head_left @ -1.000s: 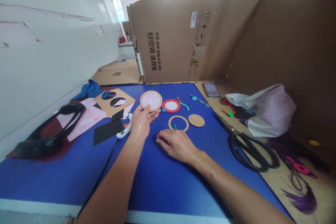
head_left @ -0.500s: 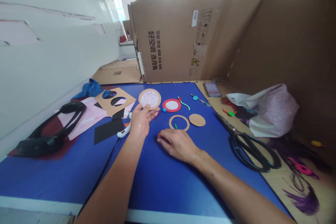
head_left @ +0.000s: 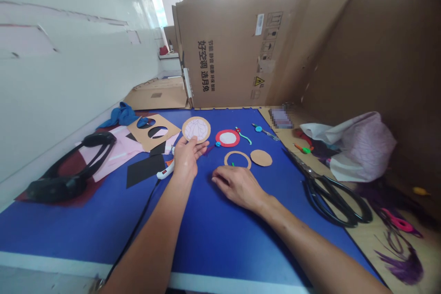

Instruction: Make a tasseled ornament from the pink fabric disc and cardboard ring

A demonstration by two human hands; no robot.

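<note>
My left hand [head_left: 186,157] pinches the near edge of a round disc [head_left: 196,127] between thumb and fingers, holding it tilted toward me. The disc has a tan cardboard rim and a pale centre with purple lines. Loosely curled, my right hand [head_left: 239,186] rests low over the blue table, with nothing visible in its fingers. Just beyond it lie a cardboard ring [head_left: 249,161], partly behind the hand, and a plain cardboard circle [head_left: 261,158]. A red-rimmed round piece [head_left: 235,138] with a white centre lies to the right of the held disc. A white glue gun [head_left: 165,172] lies by my left wrist.
Large black-handled scissors [head_left: 312,174] lie at right, near crumpled patterned fabric [head_left: 367,154] and a purple tassel [head_left: 401,264]. A compass [head_left: 265,131] lies further back. Left are cut-out cardboard [head_left: 138,134], black sheets [head_left: 144,171] and a black headset [head_left: 55,188]. Tall cardboard [head_left: 234,55] walls the back.
The view has shifted slightly, so most things on the table sit a little further right. Both hands keep nearly the same pose, and the disc stays in my left hand.
</note>
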